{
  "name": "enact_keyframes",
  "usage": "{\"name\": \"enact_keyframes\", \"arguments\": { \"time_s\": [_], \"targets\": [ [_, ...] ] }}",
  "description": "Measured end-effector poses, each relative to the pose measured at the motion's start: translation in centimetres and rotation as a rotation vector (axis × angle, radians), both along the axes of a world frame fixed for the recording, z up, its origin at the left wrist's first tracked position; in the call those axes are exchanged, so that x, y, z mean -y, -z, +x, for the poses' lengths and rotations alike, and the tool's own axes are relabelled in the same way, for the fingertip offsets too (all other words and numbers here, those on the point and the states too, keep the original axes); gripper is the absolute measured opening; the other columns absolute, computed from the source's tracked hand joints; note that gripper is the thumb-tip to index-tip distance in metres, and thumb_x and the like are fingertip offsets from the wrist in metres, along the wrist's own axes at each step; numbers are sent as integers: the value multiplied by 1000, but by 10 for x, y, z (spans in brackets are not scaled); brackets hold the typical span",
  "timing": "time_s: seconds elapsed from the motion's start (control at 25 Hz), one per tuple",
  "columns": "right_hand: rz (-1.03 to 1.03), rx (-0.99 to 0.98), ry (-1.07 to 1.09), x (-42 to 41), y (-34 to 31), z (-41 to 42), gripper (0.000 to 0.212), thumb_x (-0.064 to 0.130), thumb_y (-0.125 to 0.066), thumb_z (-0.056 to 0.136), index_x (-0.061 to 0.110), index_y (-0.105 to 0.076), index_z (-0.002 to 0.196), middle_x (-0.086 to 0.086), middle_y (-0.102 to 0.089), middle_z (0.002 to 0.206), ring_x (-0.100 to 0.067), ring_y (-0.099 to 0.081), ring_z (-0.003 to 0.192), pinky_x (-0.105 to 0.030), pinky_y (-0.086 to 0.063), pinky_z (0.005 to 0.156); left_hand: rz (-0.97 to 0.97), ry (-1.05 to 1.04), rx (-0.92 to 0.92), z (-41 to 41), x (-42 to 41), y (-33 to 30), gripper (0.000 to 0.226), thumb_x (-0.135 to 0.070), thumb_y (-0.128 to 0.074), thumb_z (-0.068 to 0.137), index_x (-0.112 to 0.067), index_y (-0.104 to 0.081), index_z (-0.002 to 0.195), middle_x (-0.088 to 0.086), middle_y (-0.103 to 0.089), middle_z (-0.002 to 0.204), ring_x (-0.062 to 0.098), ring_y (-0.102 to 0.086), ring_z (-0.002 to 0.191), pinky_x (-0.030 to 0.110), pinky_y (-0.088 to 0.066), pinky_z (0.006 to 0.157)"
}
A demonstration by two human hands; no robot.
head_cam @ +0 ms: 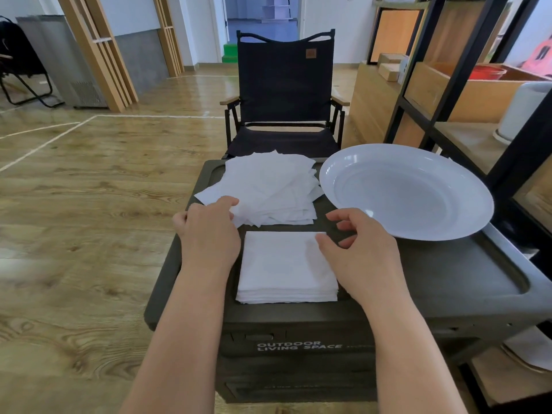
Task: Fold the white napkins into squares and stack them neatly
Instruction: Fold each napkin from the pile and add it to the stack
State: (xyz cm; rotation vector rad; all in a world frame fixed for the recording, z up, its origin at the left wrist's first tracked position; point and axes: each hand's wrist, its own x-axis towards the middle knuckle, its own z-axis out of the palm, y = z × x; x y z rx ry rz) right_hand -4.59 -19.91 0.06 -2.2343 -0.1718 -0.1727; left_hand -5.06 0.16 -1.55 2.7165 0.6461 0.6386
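Already a neat stack [287,268] of folded squares sits at 6 o'clock on the box [448,273]; many unfolded napkins [274,186] remain at 12. Left hand [209,231] pinches one napkin; right hand [363,249] hovers, fingers loose, holding nothing.

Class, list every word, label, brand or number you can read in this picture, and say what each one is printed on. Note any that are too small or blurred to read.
"OUTDOOR LIVING SPACE": white capitals on the front of the dark box.
Smaller print to the right of those words on the box: too small to read.
Brown patch on the back of the chair: too small to read.
Nothing readable on the napkins or the plate.
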Motion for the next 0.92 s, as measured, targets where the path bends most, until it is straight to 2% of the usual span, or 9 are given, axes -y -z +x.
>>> {"name": "enact_keyframes", "arguments": {
  "time_s": [0.28,0.4,0.48,0.56,0.64,0.72,0.8,0.88,0.92],
  "targets": [
    [70,37,-35,-7,-2,-3,29,32,-69,82,39,-54,106,17,-56,99,2,-55,76,-5,-35,61,-30,9,186,-8,6,-12,30,-5,-54,90,-22,-65,114,-2,-70,87,21,-57,93,28,-17,82],
    [65,130,-124,-11,-4,-5,42,29,-70,81,46,-48,113,20,-52,114,5,-51,96,-13,-46,84,74,123,414,-26,11,-23,27,-4,-63,87,-17,-69,110,-1,-71,85,22,-60,87,28,-20,84],
    [39,179,-184,-17,-6,-7,59,31,-71,81,49,-39,127,20,-44,134,2,-42,119,-25,-37,102,171,238,519,-39,14,-33,25,-4,-67,85,-16,-71,107,-3,-72,83,21,-62,84,30,-24,86],
    [-14,237,-219,-25,-8,-11,69,35,-71,80,51,-30,134,20,-34,145,-4,-30,132,-28,-24,107,237,406,556,-49,17,-46,25,-7,-68,86,-19,-70,108,-9,-71,84,16,-60,86,30,-25,87],
    [-54,323,-209,-33,-9,-14,60,37,-69,81,46,-38,132,15,-34,147,-10,-25,136,-33,-19,108,227,578,561,-55,21,-59,27,-11,-64,88,-25,-67,111,-17,-67,86,4,-55,92,26,-27,90],
    [-37,370,-185,-35,-10,-16,33,37,-64,84,37,-57,117,12,-46,139,-12,-31,132,-33,-24,105,57,631,644,-59,28,-66,29,-14,-61,91,-32,-62,114,-22,-62,91,-6,-50,99,21,-33,93],
    [141,218,-214,-32,-15,-18,11,39,-59,87,39,-66,95,20,-65,107,1,-53,108,-24,-44,90,-281,488,755,-63,31,-71,29,-26,-62,92,-35,-55,118,-23,-60,104,-3,-54,105,17,-40,92],
    [417,-16,-238,-27,-21,-20,13,39,-60,85,45,-68,77,19,-69,81,7,-62,79,-11,-49,61,-709,293,646,-66,30,-73,47,-59,-60,82,-39,-49,123,-21,-59,116,-1,-56,110,17,-43,91],
    [513,-100,-240,-24,-23,-20,12,39,-62,84,45,-69,76,17,-70,77,6,-64,73,-12,-49,57,-921,266,511,-66,29,-72,61,-76,-55,70,-43,-50,121,-19,-62,116,1,-60,109,20,-44,90]
  ]
}}
